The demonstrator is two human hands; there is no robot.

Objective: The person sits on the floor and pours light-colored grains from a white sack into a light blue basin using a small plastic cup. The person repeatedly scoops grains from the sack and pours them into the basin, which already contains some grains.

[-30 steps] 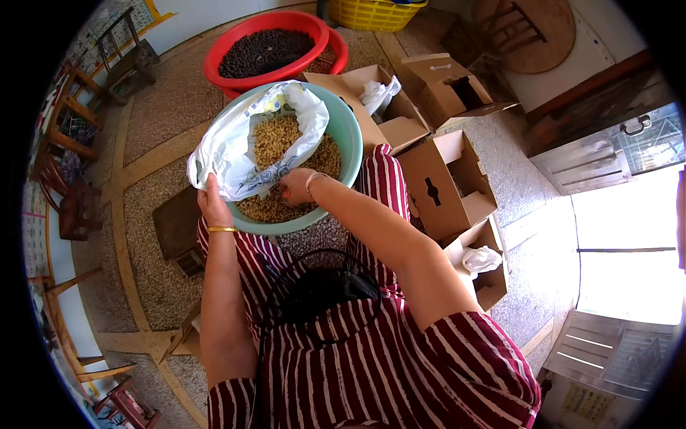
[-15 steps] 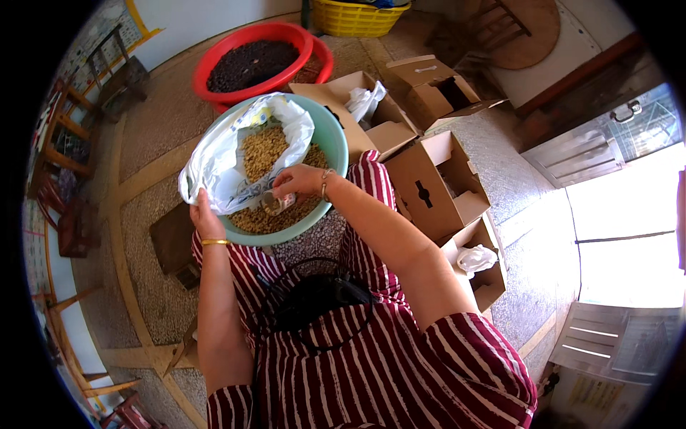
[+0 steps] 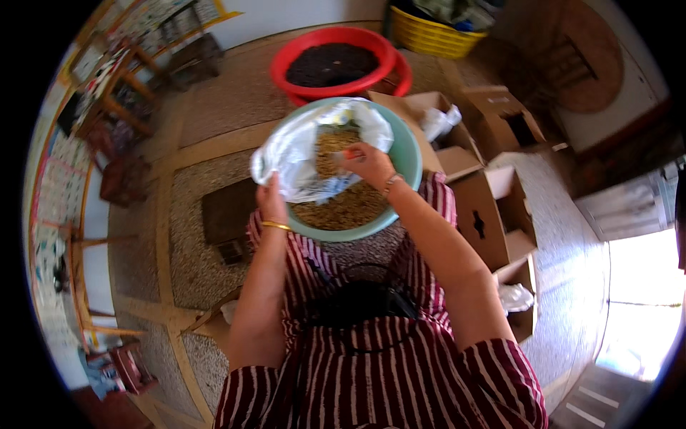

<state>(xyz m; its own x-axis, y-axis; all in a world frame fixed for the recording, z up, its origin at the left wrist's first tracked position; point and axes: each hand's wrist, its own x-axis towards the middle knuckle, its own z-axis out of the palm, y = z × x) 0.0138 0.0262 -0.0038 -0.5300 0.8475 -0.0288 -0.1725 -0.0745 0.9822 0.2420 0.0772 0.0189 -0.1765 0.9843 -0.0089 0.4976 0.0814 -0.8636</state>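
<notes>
A light green basin [image 3: 409,146] full of tan, grain-like pieces [image 3: 343,213] rests at my knees. Inside it lies a white plastic bag [image 3: 286,154], its mouth spread open over more of these pieces. My left hand [image 3: 271,201] grips the bag's edge at the basin's left rim. Over the bag's opening, my right hand [image 3: 370,164] holds a small clear cup [image 3: 346,156], blurred by motion, with a bit of orange or red by the fingers. Whether the cup has anything in it cannot be made out.
Behind the basin stands a red tub [image 3: 282,68] of dark pieces, and a yellow basket [image 3: 436,36] is farther back. Open cardboard boxes [image 3: 471,222] line my right side, some with white bags. A low dark stool [image 3: 227,218] sits left of my knees.
My right hand has lifted the cup from the loose grain at the basin's front up over the bag's opening. My left hand still grips the bag. The whole view has shifted.
</notes>
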